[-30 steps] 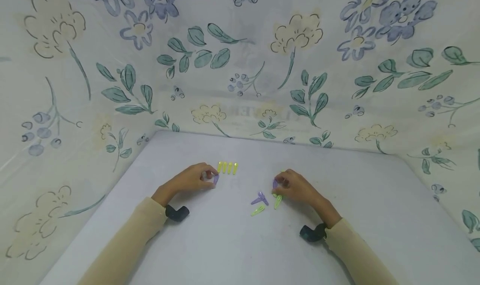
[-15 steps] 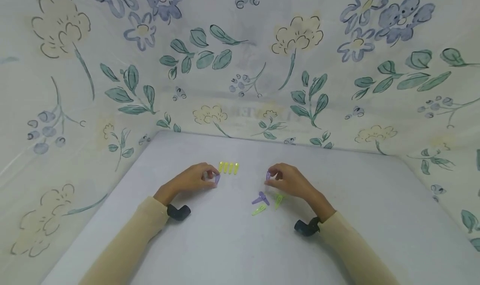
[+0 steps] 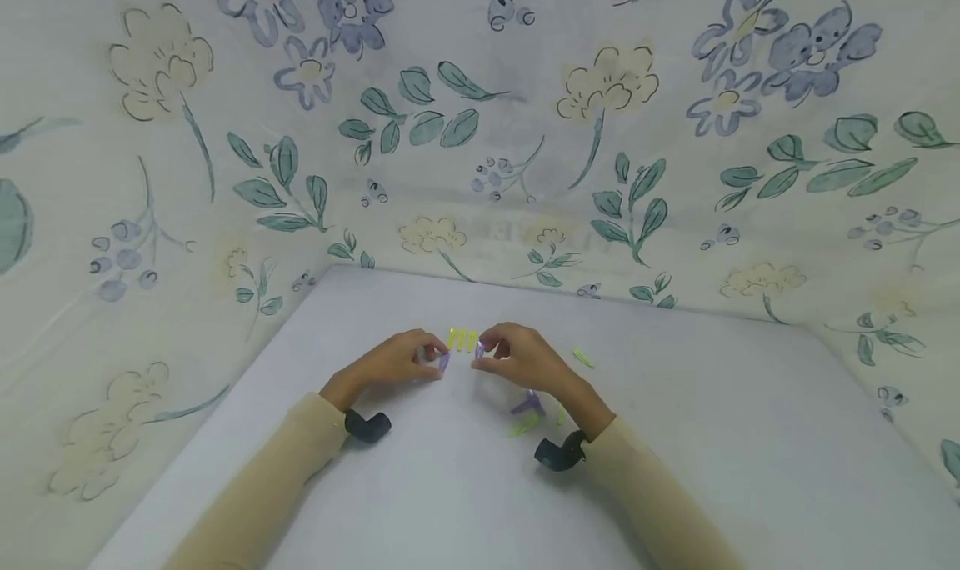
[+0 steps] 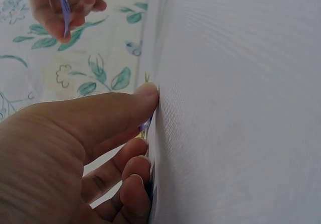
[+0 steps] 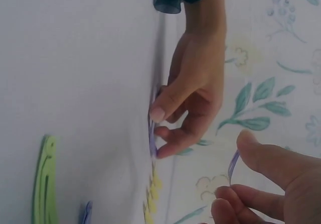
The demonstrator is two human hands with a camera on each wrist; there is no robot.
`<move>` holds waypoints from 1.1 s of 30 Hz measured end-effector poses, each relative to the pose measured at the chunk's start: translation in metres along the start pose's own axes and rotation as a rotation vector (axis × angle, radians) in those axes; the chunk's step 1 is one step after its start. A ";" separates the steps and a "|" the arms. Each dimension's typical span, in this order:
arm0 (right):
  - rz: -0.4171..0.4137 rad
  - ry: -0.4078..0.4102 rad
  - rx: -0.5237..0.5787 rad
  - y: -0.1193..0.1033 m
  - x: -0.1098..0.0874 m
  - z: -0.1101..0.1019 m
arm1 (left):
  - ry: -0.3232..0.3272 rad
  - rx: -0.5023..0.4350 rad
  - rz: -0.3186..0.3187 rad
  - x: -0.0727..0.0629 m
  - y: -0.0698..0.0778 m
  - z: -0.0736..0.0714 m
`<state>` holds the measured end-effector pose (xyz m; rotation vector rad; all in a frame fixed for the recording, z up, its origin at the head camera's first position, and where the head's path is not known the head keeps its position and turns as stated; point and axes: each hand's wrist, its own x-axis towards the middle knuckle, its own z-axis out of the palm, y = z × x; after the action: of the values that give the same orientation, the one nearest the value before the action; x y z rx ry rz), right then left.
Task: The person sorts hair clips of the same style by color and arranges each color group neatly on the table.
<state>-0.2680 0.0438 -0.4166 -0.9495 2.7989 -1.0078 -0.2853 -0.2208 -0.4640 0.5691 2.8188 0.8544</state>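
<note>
My left hand (image 3: 393, 358) pinches a purple snap hair clip (image 3: 445, 362) between thumb and fingertips, low at the tabletop. Just beyond it is a row of yellow snap hair clips (image 3: 461, 340). Across from it my right hand (image 3: 528, 358) holds another purple snap hair clip (image 3: 480, 351) between thumb and finger. In the right wrist view this clip (image 5: 233, 164) hangs in the air, apart from the left hand (image 5: 198, 91). The left wrist view mostly hides the left hand's clip behind the thumb.
Loose purple clips (image 3: 529, 402) lie nearer me, under the right forearm, beside a light green clip (image 3: 525, 424). A second green clip (image 3: 561, 414) is partly hidden by the wrist. Another green clip (image 3: 582, 357) lies farther right. Floral sheeting (image 3: 525, 162) rises behind the white table (image 3: 450, 487).
My right hand has lifted a purple clip from the loose clips and carried it left, close to the left hand. The left hand has stayed by the yellow row, pinching its clip.
</note>
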 end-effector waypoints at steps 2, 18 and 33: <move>-0.030 0.006 0.003 -0.002 0.004 0.005 | 0.010 -0.005 -0.001 0.002 -0.002 0.003; -0.004 -0.043 -0.033 0.003 0.023 0.047 | 0.021 -0.006 0.021 0.003 -0.005 0.007; 0.097 -0.078 -0.021 0.012 0.031 0.059 | 0.011 0.005 0.010 0.004 -0.001 0.003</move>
<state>-0.2876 0.0002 -0.4648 -0.8262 2.7665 -0.9116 -0.2890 -0.2186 -0.4674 0.5822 2.8313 0.8547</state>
